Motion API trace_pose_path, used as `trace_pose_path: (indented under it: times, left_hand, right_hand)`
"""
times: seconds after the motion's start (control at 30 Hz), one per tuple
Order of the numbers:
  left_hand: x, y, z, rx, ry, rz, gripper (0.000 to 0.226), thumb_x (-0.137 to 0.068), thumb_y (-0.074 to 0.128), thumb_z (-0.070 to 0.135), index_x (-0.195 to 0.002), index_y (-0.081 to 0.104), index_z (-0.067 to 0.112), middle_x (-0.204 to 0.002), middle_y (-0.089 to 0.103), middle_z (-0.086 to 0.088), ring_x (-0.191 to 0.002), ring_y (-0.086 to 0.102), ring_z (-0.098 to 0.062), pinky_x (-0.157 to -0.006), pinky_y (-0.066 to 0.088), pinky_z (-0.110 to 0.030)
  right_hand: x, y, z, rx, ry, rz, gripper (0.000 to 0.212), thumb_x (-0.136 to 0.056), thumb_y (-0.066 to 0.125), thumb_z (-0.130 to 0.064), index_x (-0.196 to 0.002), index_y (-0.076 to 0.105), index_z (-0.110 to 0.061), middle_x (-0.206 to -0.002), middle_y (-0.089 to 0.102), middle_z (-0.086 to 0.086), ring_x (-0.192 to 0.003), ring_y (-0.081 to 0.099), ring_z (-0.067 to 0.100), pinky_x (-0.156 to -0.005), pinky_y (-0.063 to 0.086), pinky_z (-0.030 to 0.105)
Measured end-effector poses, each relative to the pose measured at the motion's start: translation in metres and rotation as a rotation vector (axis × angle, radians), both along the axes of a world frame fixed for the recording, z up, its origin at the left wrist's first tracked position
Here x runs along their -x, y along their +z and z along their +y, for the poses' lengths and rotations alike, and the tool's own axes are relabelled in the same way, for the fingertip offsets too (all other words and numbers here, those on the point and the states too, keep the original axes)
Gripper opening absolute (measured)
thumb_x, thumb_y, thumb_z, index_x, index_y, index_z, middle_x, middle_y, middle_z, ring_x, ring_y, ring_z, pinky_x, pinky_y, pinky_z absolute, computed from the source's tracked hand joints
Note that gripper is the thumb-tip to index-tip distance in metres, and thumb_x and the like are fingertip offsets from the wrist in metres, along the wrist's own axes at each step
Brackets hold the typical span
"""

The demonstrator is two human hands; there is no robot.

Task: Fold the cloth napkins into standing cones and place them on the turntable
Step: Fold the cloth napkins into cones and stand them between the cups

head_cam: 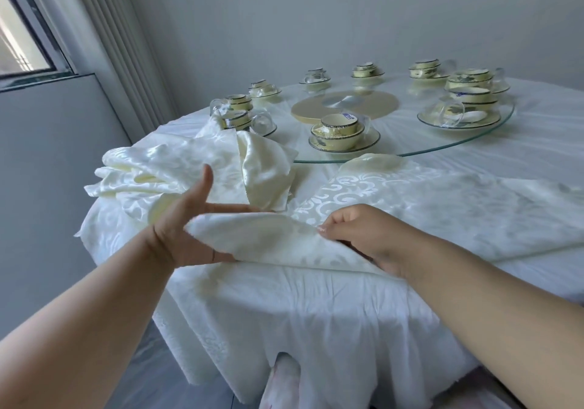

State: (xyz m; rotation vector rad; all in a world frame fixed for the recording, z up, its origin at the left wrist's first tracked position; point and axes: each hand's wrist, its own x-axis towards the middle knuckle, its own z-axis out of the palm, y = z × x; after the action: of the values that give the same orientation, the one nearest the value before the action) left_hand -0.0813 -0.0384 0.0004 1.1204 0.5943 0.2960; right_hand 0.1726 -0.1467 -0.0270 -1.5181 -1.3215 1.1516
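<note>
At the table's near edge, a cream napkin [278,241] lies partly rolled, its long axis running left-right. The left hand [183,228] is spread flat, fingers under the roll's left end; the right hand [363,235] pinches its upper fold. A heap of napkins [177,168] crowds the left; the glass turntable [410,143] sits beyond.

Glossy patterned damask cloth napkin [284,238], clear smooth glass turntable [493,124], glazed ceramic bowls [339,130].
</note>
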Motion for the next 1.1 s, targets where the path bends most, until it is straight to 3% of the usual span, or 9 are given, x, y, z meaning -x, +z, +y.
trace_pose_path:
  times: [0.17,0.27,0.37,0.47,0.57,0.67,0.87,0.97,1.1]
  left_hand:
    - [-0.007,-0.007,0.005,0.095,-0.142,-0.354,0.116,-0.073,0.059,0.072,-0.149,0.015,-0.004,-0.154,0.016,-0.026,-0.142,0.021,-0.041,-0.117,0.008,-0.052]
    - [-0.023,-0.007,0.005,-0.191,0.062,-0.17,0.1,-0.062,0.082,0.054,-0.132,0.048,-0.008,-0.134,0.049,-0.029,-0.123,0.051,-0.04,-0.104,0.041,-0.051]
    - [-0.042,-0.006,0.006,-0.38,0.256,-0.047,0.073,-0.042,0.097,0.033,-0.099,0.069,-0.005,-0.101,0.069,-0.022,-0.095,0.067,-0.034,-0.081,0.057,-0.042]
    - [-0.055,-0.002,0.003,-0.453,0.329,-0.035,0.057,-0.034,0.097,0.03,-0.078,0.074,0.003,-0.081,0.071,-0.016,-0.078,0.07,-0.027,-0.07,0.059,-0.037]
    - [-0.057,0.004,0.0,-0.444,0.336,-0.041,0.057,-0.035,0.097,0.03,-0.075,0.07,0.0,-0.078,0.069,-0.016,-0.074,0.068,-0.027,-0.07,0.059,-0.039]
    - [-0.055,0.013,-0.01,-0.416,0.307,-0.03,0.059,-0.037,0.097,0.032,-0.078,0.07,0.0,-0.077,0.069,-0.016,-0.072,0.069,-0.027,-0.071,0.059,-0.041]
    - [-0.064,0.031,-0.037,-0.373,0.343,-0.015,0.021,-0.071,0.072,0.021,-0.075,0.068,0.001,-0.069,0.069,-0.013,-0.058,0.068,-0.02,-0.052,0.056,-0.027]
    - [-0.082,0.03,-0.038,-0.362,0.381,0.132,0.013,-0.077,0.066,0.012,-0.069,0.067,0.002,-0.065,0.067,-0.012,-0.052,0.064,-0.017,-0.05,0.054,-0.023]
    - [-0.115,0.017,-0.012,-0.406,0.43,0.362,0.013,-0.079,0.074,0.009,-0.084,0.068,-0.002,-0.076,0.069,-0.016,-0.06,0.066,-0.02,-0.065,0.058,-0.032]
  right_hand:
    - [-0.006,0.003,0.001,0.072,-0.068,0.321,0.016,-0.093,0.057,-0.008,-0.082,0.062,0.002,-0.075,0.064,0.015,-0.066,0.061,0.019,-0.068,0.049,0.026]
    - [-0.007,0.003,0.001,0.072,-0.085,0.356,0.018,-0.094,0.057,-0.01,-0.093,0.062,0.007,-0.081,0.061,0.019,-0.069,0.059,0.024,-0.067,0.048,0.029]
    - [-0.006,0.002,-0.008,-0.001,-0.052,0.066,0.042,-0.082,0.072,-0.039,-0.091,0.061,0.0,-0.078,0.056,0.014,-0.068,0.05,0.022,-0.064,0.04,0.033]
    - [-0.002,0.007,-0.025,-0.133,0.014,-0.258,0.04,-0.063,0.086,-0.039,-0.091,0.062,-0.022,-0.081,0.07,-0.003,-0.07,0.065,0.014,-0.067,0.052,0.034]
    - [-0.007,0.012,-0.042,-0.219,0.032,-0.495,0.033,-0.067,0.082,-0.042,-0.089,0.063,-0.027,-0.086,0.069,-0.01,-0.079,0.065,0.006,-0.076,0.054,0.031]
    - [-0.014,0.014,-0.057,-0.27,0.07,-0.655,0.027,-0.082,0.07,-0.041,-0.072,0.056,-0.02,-0.066,0.056,-0.011,-0.059,0.05,0.003,-0.061,0.043,0.022]
    - [-0.023,0.022,-0.08,-0.107,0.294,-0.284,0.031,-0.089,0.066,-0.025,-0.072,0.052,-0.003,-0.06,0.038,0.003,-0.052,0.034,0.011,-0.05,0.03,0.02]
    - [-0.027,0.021,-0.084,0.011,0.281,-0.037,0.023,-0.086,0.069,-0.016,-0.082,0.059,0.004,-0.063,0.05,0.006,-0.057,0.046,0.01,-0.058,0.039,0.019]
    - [-0.033,0.021,-0.078,0.033,0.052,0.016,0.036,-0.085,0.068,-0.011,-0.117,0.054,-0.021,-0.07,0.067,-0.003,-0.065,0.061,0.008,-0.065,0.049,0.019]
